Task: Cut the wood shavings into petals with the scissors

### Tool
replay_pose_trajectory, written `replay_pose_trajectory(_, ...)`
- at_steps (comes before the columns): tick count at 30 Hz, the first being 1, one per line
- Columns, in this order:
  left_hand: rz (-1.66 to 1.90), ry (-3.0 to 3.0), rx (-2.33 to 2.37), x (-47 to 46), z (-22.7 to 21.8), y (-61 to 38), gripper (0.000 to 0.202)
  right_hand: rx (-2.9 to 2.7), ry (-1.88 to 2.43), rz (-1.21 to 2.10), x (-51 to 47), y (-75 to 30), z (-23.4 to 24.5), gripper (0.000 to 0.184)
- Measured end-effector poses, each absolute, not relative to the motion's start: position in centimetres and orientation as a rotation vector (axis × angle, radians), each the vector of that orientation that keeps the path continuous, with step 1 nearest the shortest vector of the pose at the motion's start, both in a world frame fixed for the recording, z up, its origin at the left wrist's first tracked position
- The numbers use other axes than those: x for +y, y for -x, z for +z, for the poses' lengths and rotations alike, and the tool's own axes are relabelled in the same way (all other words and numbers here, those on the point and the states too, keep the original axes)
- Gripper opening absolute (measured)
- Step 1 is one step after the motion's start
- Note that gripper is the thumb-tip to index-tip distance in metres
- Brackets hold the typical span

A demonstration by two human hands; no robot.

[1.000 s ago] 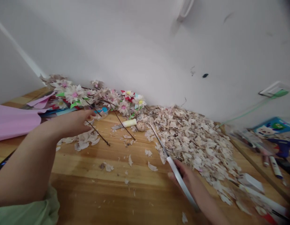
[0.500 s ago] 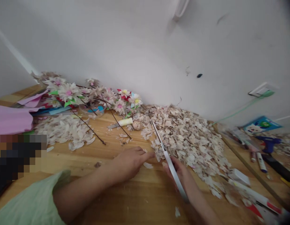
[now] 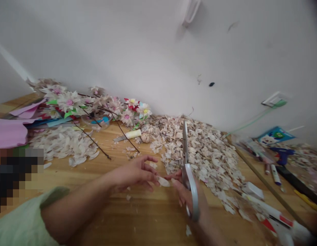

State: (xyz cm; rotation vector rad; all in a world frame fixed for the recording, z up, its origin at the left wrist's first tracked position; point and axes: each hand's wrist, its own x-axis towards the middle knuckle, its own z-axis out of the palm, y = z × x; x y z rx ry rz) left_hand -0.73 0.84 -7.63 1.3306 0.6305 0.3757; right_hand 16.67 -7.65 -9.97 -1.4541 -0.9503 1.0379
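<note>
My left hand pinches one end of a pale, oval, papery petal between thumb and finger. My right hand has scissors with a grey-white handle, their blades pointing up and away from me. The fingertips of that hand come close to the petal's right end; I cannot tell whether they touch it. Just beyond the scissors spreads a large heap of dry, papery flakes. A smaller pile of whiter petals lies to the left on the wooden table.
Handmade flowers on dark stems lie along the wall. Near the heap are a cream-handled blade and a round, bulb-like thing. Pink sheets are at left. A blue glue gun and markers sit at right.
A pale petal has come up off the table into my left fingers. My right hand has turned the scissors from leaning left to nearly upright. The whole view has shifted slightly.
</note>
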Motion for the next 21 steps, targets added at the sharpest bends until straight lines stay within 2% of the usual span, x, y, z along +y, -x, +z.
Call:
replay_pose_trajectory(4,0.3,-0.831,0.623,0.7,-6.5,1.0,0.044,-0.98,1.276,1.101,-8.2,-16.0,-10.2,0.042)
replay_pose_trajectory(11,0.328,-0.683,0.687,0.3,-6.6,0.8,0.041,-0.855,1.265,1.118,-8.0,-15.8,-10.8,0.045)
replay_pose_trajectory(17,0.409,-0.558,0.636,0.1,-6.9,0.6,0.028,-0.886,1.262,1.053,-8.1,-16.1,-10.7,0.046)
replay_pose_trajectory(21,0.408,-0.537,0.614,-0.7,-6.8,0.3,0.03,-0.862,1.267,1.024,-8.1,-15.9,-10.7,0.047)
